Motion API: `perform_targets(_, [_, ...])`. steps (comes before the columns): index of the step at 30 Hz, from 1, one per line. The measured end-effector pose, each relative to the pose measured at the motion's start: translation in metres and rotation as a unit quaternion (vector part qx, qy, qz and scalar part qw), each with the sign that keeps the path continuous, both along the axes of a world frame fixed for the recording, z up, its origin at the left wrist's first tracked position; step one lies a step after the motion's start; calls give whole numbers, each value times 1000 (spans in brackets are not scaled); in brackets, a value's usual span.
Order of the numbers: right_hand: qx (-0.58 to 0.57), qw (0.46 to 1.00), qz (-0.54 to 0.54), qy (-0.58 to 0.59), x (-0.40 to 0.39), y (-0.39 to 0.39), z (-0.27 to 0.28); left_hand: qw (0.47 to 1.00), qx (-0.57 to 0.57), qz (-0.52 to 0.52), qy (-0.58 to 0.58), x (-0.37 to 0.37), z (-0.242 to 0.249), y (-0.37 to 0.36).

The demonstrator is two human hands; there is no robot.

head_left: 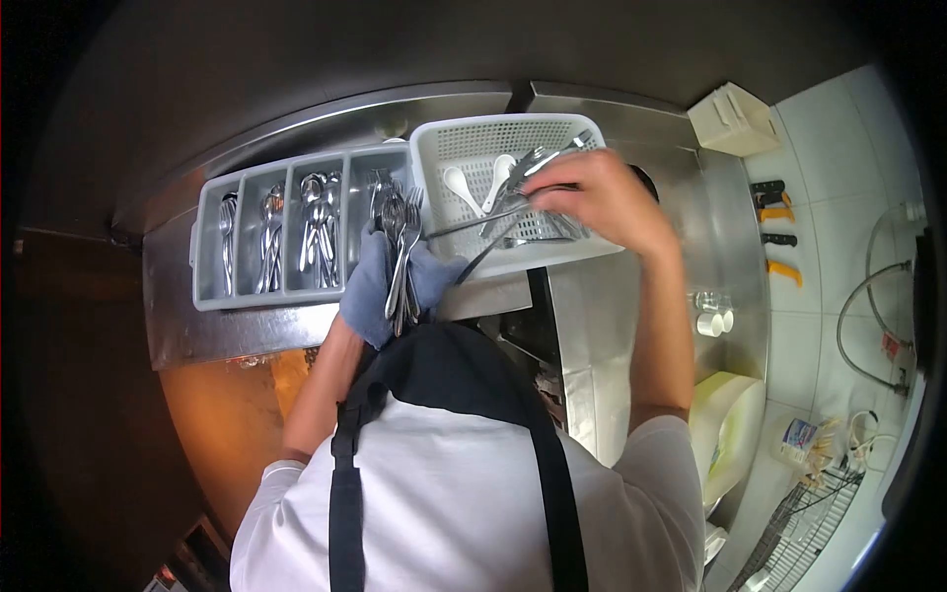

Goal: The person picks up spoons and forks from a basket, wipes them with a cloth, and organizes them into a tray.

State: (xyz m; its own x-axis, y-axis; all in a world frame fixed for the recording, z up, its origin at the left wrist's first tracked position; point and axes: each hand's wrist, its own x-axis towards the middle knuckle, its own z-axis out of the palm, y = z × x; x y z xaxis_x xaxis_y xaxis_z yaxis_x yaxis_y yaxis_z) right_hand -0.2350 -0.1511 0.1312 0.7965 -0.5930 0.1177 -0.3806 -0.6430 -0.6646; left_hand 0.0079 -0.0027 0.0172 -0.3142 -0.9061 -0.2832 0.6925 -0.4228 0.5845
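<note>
My left hand [367, 296] is wrapped in a blue-grey cloth [434, 274] and closed around a bundle of forks [402, 242], their tines pointing away from me. It sits at the front right corner of the grey cutlery tray [271, 301]. Over the white perforated basket [444, 148], my right hand [602, 197] pinches some long, thin metal cutlery [483, 224], whose exact kind I cannot make out. White soup spoons [459, 185] and more metal cutlery [538, 163] lie in the basket beside my fingers.
Spoons [318, 222] and other cutlery fill the tray's compartments. Knives with black and orange handles [777, 240] hang on the right wall. White cups [715, 323] and a yellowish-white container [720, 424] stand to the right. A cream box [732, 118] is at the back right.
</note>
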Motion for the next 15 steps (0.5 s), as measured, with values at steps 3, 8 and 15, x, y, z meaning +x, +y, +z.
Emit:
perform_targets(3, [58,993,101,26,50,-1,-17,980,63,26,189,-11,2,0])
perform_targets(8, [34,999,-15,-9,74,-9,-45,895,-16,32,-444,-6,-35,-20])
perform_targets(15, [-45,921,-15,386,-39,-56,-246,965,118,193,-135,15,-3,28])
